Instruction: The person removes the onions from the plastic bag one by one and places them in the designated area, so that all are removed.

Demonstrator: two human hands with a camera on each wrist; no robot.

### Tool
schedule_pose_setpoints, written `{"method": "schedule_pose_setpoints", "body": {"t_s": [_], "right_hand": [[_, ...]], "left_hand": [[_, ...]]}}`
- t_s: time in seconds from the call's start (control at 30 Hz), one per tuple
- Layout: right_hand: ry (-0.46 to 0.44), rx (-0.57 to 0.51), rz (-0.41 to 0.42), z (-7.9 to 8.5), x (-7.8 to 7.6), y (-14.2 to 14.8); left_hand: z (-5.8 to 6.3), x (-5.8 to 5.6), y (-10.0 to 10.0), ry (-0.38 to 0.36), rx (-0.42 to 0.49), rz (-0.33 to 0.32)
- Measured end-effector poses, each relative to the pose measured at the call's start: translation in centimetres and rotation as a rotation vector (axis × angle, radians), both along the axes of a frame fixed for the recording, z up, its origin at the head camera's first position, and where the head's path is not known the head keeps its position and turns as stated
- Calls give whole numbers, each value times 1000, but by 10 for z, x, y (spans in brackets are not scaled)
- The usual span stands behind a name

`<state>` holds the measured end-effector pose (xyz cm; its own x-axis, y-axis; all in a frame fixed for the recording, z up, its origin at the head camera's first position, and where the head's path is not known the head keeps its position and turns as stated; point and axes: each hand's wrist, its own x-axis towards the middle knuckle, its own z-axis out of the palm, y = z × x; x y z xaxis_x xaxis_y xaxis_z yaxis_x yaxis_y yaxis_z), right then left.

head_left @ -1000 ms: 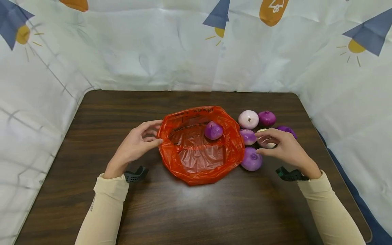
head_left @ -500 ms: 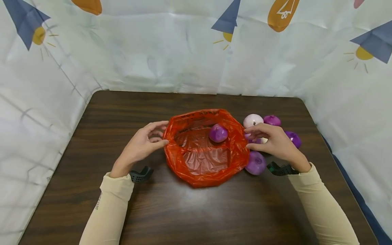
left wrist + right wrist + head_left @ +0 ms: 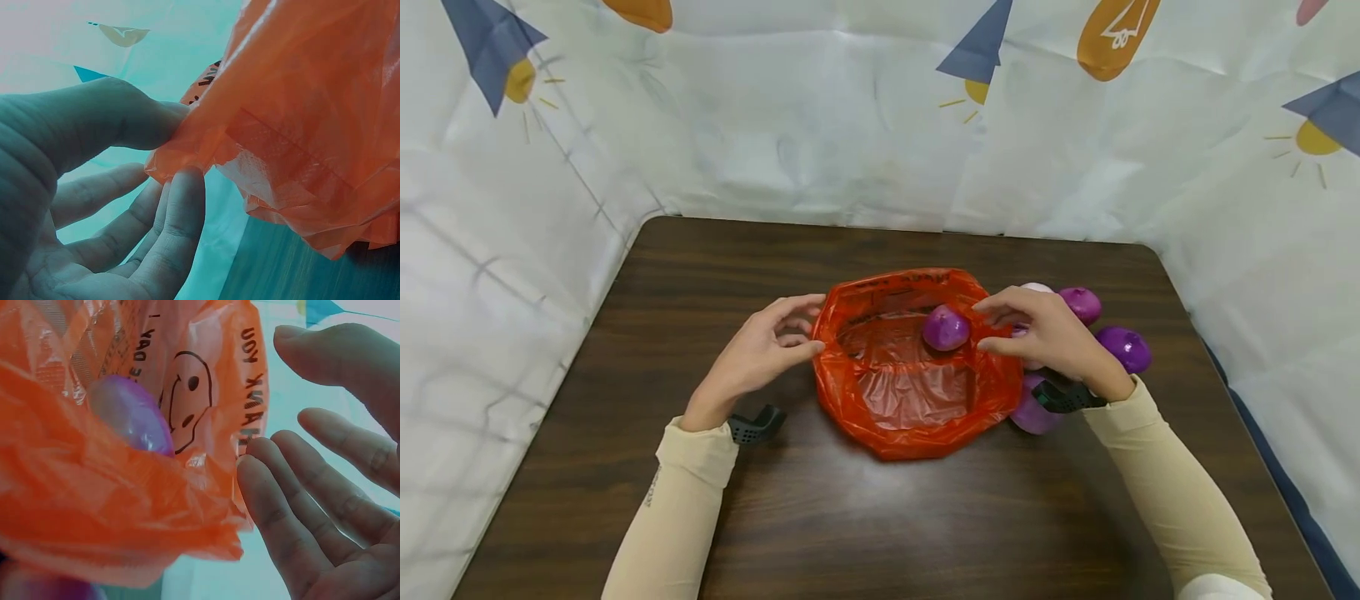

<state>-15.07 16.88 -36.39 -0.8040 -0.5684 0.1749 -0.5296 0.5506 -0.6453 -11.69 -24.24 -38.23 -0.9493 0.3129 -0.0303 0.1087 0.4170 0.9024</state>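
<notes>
A red plastic bag (image 3: 898,437) lies with its mouth spread wide, printed with black lettering and a smiling face. One purple onion (image 3: 945,328) sits inside, towards the right. My left hand (image 3: 756,354) pinches the bag's left rim between thumb and fingers, as the left wrist view shows at the bag edge (image 3: 181,150). Over the right rim, my right hand (image 3: 1048,337) has its thumb apart from its fingers. In the right wrist view nothing lies between them, and the fingertips are right at the bag's printed side (image 3: 247,394).
Right of the bag are several more onions, partly hidden by my right hand and wrist: a purple one (image 3: 1080,305), a darker one (image 3: 1123,348) and a large one (image 3: 1033,410) in front. The brown table (image 3: 880,533) meets a printed white sheet (image 3: 737,125) behind.
My right hand has moved left from over the loose onions to the bag's right rim. My left hand keeps its pinch on the bag. The head view has shifted slightly.
</notes>
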Motion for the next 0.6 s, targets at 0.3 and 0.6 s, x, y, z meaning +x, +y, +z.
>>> {"method": "schedule_pose_setpoints", "body": {"t_s": [0.3, 0.6], "right_hand": [[1, 95, 38, -5, -16, -14], [-57, 170, 30, -10, -30, -21]], "left_hand": [[0, -1, 1, -1, 5, -9], [0, -1, 2, -7, -2, -9]]}}
